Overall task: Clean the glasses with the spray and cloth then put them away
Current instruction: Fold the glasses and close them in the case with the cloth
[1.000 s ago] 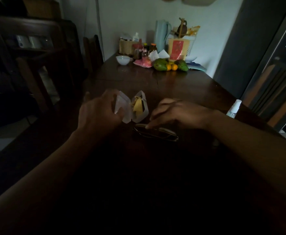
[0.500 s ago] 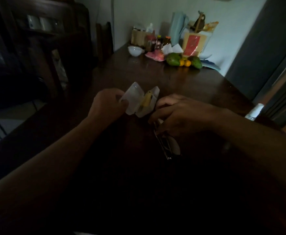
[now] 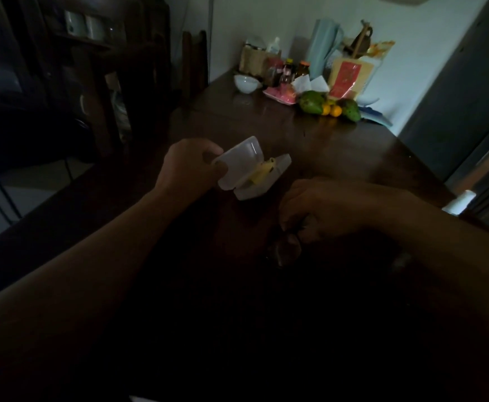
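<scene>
The left hand grips one half of an open, translucent white glasses case, thumb and fingers pinched on the edge of the raised lid half, so the case stands hinged open above the dark wooden table. A yellow cloth lies folded inside, along the crease between the two halves. To the right and nearer the person, the right hand is curled closed around the glasses; the fingers pinch the frame at one end, and a lens hangs below the knuckles, dim and hard to make out in the shadow over the near part of the table. The glasses sit just beside the case but do not touch it. Whether they rest on the wood or are lifted cannot be told in the dark. At the table's right edge, behind the right forearm, the white top of a spray bottle shows. At the far end of the table, against the wall, stand a small white bowl, several small bottles, a pale blue jug, a yellow and red packet, and green and orange fruit. A dark wooden chair stands at the table's far left edge.
</scene>
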Demonstrator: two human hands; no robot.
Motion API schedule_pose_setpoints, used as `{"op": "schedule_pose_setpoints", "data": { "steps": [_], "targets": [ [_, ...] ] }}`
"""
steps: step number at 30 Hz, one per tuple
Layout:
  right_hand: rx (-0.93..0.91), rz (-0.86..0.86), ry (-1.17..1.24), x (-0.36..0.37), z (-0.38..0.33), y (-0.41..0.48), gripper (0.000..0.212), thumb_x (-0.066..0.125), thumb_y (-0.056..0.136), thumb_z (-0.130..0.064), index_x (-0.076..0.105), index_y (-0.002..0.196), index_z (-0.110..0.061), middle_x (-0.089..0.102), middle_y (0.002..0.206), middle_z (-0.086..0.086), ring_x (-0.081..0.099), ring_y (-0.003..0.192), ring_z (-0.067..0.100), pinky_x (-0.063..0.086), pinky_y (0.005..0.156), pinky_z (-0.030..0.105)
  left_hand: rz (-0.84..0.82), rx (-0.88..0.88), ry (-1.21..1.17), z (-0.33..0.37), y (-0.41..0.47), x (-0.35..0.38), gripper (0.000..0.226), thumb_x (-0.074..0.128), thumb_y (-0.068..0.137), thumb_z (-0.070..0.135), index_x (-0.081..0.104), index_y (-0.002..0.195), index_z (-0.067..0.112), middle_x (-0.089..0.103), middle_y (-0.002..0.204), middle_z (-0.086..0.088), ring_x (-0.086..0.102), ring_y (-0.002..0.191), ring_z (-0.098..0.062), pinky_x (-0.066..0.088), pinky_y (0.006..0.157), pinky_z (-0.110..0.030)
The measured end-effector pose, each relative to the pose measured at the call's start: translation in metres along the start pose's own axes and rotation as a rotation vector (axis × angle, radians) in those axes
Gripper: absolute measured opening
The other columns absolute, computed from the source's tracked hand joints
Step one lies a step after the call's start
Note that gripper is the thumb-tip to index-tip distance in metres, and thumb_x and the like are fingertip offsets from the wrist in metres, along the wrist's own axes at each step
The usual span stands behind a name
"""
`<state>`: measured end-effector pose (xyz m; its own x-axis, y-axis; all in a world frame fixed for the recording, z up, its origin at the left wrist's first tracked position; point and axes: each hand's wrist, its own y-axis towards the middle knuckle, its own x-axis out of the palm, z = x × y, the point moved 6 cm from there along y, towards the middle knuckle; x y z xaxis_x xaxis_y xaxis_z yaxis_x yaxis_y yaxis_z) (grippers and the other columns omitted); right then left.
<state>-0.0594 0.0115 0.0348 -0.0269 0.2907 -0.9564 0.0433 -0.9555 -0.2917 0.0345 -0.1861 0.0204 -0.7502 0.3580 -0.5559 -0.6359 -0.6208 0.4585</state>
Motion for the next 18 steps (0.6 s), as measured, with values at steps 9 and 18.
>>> {"op": "schedule_pose_setpoints", "data": {
  "steps": [9,18],
  "targets": [
    [0.204,-0.183,0.081,0.009,0.019,0.008,0.019,0.068,0.073,-0.037,0.062,0.09,-0.042,0.068,0.078,-0.01,0.065,0.067,0.01,0.058,0.067,0.044,-0.005,0.101,-0.077,0.022,-0.007,-0.003,0.029,0.069,0.067,0.034,0.071,0.096,0.034,0.062,0.066,0.029,0.06,0.073,0.018,0.041,0.059,-0.008],
    [0.207,-0.08,0.09,-0.002,0.02,-0.002,0.018,0.067,0.071,-0.03,0.064,0.083,-0.043,0.068,0.08,-0.017,0.062,0.07,0.001,0.053,0.065,0.033,-0.02,0.134,-0.108,0.028,-0.013,-0.005,0.03,0.068,0.069,0.03,0.072,0.099,0.029,0.062,0.064,0.024,0.059,0.069,0.019,0.04,0.058,0.002]
  ]
}}
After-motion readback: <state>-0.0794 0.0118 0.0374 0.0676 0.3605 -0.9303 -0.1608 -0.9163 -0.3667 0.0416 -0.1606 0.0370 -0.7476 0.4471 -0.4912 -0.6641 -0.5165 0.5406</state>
